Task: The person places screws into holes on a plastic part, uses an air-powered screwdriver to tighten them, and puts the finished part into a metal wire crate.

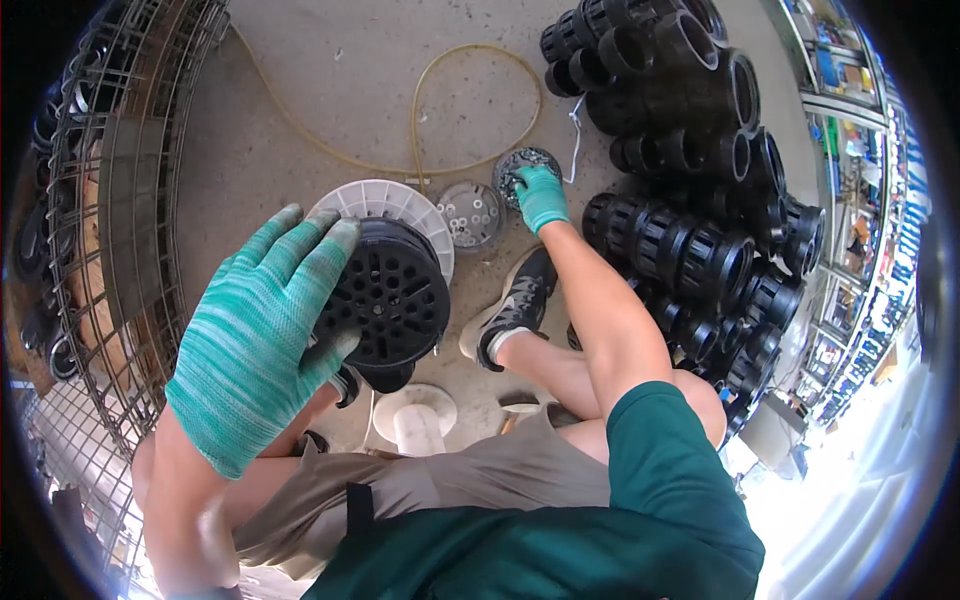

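Note:
My left hand [275, 320], in a green and white knit glove, grips the left side of a black round plastic fitting [385, 300]. Its top face is full of round holes, and my thumb lies along its near edge. A white slotted disc [436, 222] shows behind the fitting. Farther right, my gloved right hand [540, 194] reaches into a round tub of small metal pieces [525, 160]. Its fingers are bunched together, and what they hold is too small to make out. Between the hands sits a shallow round dish [470, 215] with several small white rings.
Black ribbed pipe fittings [680, 240] are heaped on the right. A wire cage [120, 200] stands along the left. A yellow hose [415, 120] loops over the concrete floor. My shoe [515, 305] is below the tub; a white round base [440, 405] stands near my legs.

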The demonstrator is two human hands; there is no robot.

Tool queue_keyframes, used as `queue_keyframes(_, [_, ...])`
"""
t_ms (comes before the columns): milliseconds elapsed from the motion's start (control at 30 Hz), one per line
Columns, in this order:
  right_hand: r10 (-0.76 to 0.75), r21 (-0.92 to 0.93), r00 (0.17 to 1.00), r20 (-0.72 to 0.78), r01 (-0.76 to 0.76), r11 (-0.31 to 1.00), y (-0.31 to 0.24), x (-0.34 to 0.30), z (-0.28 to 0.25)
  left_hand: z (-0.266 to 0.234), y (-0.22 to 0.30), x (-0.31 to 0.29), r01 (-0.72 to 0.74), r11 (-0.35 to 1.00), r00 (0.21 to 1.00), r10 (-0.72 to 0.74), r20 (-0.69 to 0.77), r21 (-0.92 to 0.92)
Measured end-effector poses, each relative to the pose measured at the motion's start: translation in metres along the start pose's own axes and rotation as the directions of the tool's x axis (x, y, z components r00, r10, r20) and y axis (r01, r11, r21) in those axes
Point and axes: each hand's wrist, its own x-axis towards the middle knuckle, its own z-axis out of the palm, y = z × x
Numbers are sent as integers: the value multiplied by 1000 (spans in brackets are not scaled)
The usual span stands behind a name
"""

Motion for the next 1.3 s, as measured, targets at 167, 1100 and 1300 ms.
queue_keyframes(167, [197,100,980,10,-197,975,7,-4,-18,-2,3,-5,-66,998,997,66,-39,4])
queue_keyframes(1100, [-474,414,871,132,386,825,-280,-180,-297,45,71,-11,314,-478,948,107,300,-821])
queue_keyframes(1300, [-508,455,855,108,412,790,-279,-188,-282,51,62,-23,310,-484,940,26,341,-818])
